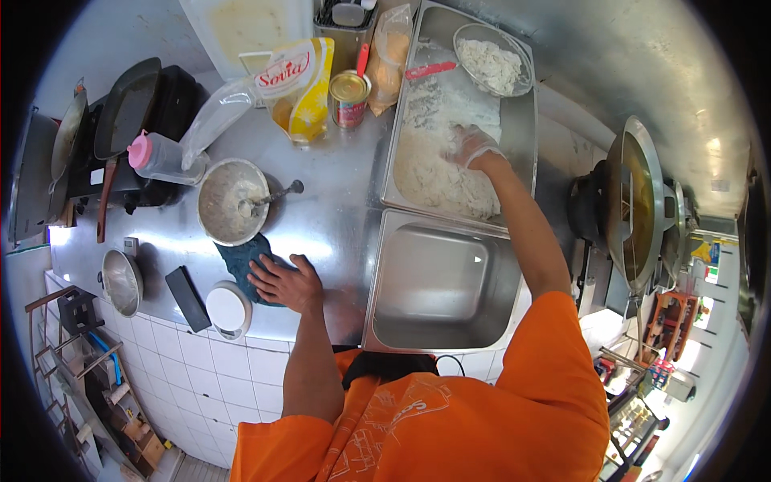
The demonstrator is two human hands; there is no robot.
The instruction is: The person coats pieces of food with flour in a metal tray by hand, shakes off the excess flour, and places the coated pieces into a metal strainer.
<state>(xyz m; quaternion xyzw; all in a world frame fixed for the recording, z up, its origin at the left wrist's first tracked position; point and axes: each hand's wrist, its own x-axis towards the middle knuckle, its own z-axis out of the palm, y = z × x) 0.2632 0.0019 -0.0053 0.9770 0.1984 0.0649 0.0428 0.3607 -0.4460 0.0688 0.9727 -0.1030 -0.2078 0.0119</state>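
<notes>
My left hand (285,283) lies flat, fingers spread, on a dark green cloth (241,261) on the steel counter. My right hand (474,149), in a clear plastic glove, reaches into a deep steel tray (388,173) of white flour (438,173). Its fingers are bent and look apart, touching the flour; the fingertips are partly hidden. Lumpy floured pieces (474,193) gather at the tray's near end. A wire strainer (528,84) with more floured lumps sits at the far right corner, near a red-handled tool (431,71). Left of the cloth, a bowl (210,221) holds pale batter and a dark-handled spoon (277,194).
An unfilled steel pan (385,337) stands nearest me. A wok of oil (638,201) is at right. Behind stand a yellow pouch (317,104), a can (349,100) and a pink-lidded bottle (165,157). A white scale (229,309) and a black phone-like slab (187,297) edge the counter.
</notes>
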